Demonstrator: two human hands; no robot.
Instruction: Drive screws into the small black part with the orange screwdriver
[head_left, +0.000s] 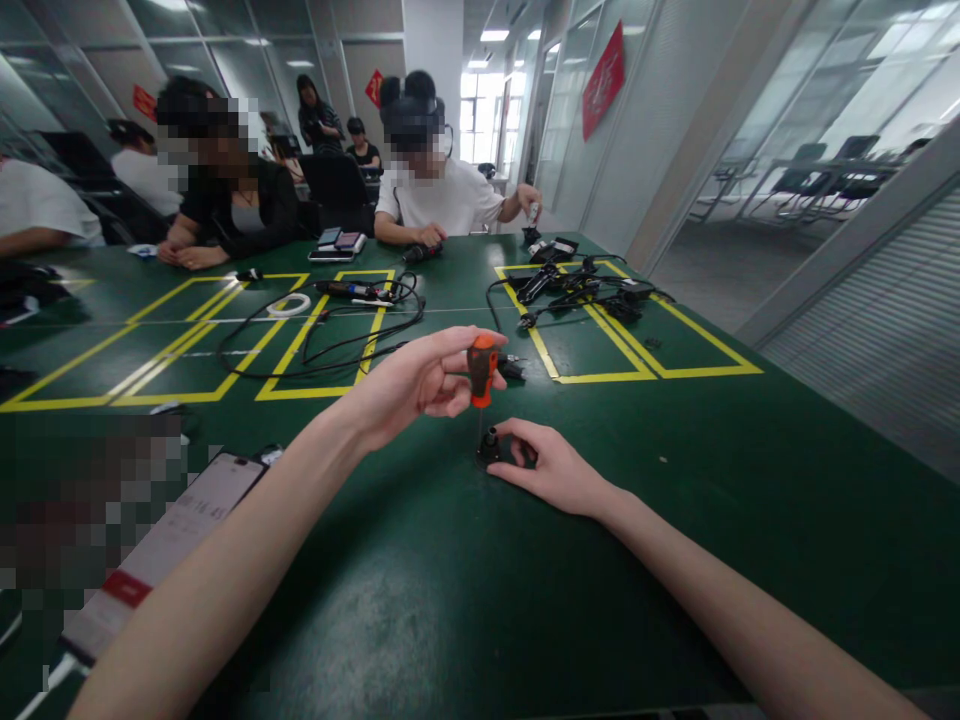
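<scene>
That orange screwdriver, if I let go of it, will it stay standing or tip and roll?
The screwdriver would probably tip: it stands upright on a thin shaft, steadied by the left hand. Its rounded handle would likely roll on the flat table.

Landmark: small part on the worktop. Screwdriver upright directly above it. Phone far left of it, nearer the viewer. Coiled cable behind-left. Cable pile behind-right.

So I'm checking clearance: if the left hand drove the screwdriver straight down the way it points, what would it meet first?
Probably the small black part steadied by the right hand, directly below the screwdriver in the left hand.
</scene>
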